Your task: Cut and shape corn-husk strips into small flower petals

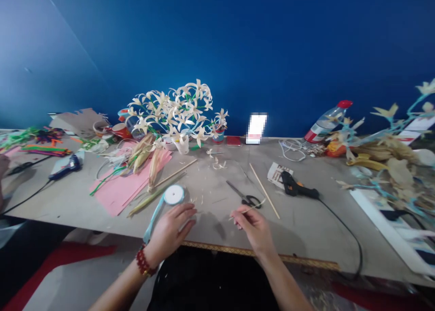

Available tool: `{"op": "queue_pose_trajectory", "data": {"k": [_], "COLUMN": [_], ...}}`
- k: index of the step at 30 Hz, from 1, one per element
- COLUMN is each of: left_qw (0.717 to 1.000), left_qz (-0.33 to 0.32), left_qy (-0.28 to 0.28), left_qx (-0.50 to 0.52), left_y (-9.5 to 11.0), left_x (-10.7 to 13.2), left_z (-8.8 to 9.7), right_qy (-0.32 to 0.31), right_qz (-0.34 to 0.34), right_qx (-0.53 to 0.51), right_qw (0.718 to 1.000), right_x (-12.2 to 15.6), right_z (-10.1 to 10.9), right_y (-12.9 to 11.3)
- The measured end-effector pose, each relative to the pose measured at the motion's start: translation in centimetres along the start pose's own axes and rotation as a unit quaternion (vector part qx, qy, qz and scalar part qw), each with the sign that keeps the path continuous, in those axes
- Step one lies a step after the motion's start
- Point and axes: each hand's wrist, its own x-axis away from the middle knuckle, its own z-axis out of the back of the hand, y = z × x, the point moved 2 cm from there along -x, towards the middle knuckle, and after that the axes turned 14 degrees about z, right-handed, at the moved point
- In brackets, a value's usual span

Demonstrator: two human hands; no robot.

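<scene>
My right hand (254, 229) pinches a thin, pale greenish strip (257, 204) between thumb and fingers, above the table's front part. It looks like a sliver of dried husk, though its exact kind is hard to make out. Black-handled scissors (252, 201) lie just beyond this hand, blades pointing away to the left. My left hand (171, 228) is open over the table edge, fingers apart, holding nothing visible. Right behind it sits a roll of light blue ribbon (174, 194), its loose tail (154, 218) running down beside the wrist. Small pale scraps lie near the left fingertips.
Corn husks (146, 154) lie on pink sheets (113, 197) at left. White husk-like flowers (185, 104) stand behind in a white cup (182, 144). A wooden stick (265, 191), a black glue gun (297, 186), a tilted bottle (322, 125) and a white power strip (384, 236) are rightward.
</scene>
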Motion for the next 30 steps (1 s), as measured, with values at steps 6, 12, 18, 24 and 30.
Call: {"op": "queue_pose_trajectory", "data": {"k": [6,12,18,24,30], "left_qw": [0.970,0.950,0.928,0.862,0.891], "left_qz": [0.088,0.087,0.062,-0.005,0.050], "left_qy": [-0.112,-0.148,-0.196,-0.306,-0.243], "left_qx": [0.199,0.262,0.311,0.404,0.381], "left_y": [5.6,6.1,5.5,5.9,5.8], "left_x": [-2.2,-1.9,-2.2,-4.7,-6.4], "left_z": [-3.0,-3.8,-2.7,-0.3,-1.5], "right_qy": [-0.007,0.046,0.052,0.025,-0.006], "right_qz": [0.046,0.047,0.058,0.130,0.154], "right_qx": [0.021,0.014,0.031,0.100,0.142], "right_qw": [0.999,0.998,0.997,0.986,0.978], "right_x": [1.5,1.7,1.1,-0.2,-2.3], "right_z": [-1.4,0.2,0.6,-0.3,-0.1], "right_y": [-0.9,-1.3,-1.7,-2.7,-3.1]}}
